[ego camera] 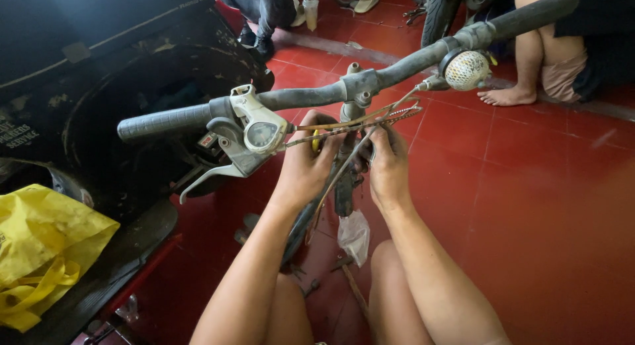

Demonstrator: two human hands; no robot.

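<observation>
While both hands work at frame centre under the handlebar (pixel 344 87), I judge the step as cable work at the stem: left hand (pixel 305 165) closed around a yellow-handled tool (pixel 315 140), right hand (pixel 389 166) pinching the frayed cables (pixel 370 117). Next calls for steady tension, I think. Red tiled floor (pixel 542 186); yellow bag (pixel 40 252) lower left; another person's bare foot (pixel 506 95) upper right.

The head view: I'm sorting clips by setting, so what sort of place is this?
Probably an informal bike repair spot: bicycle handlebar worked on over a red tiled floor, a tyre behind, small parts scattered below.
</observation>
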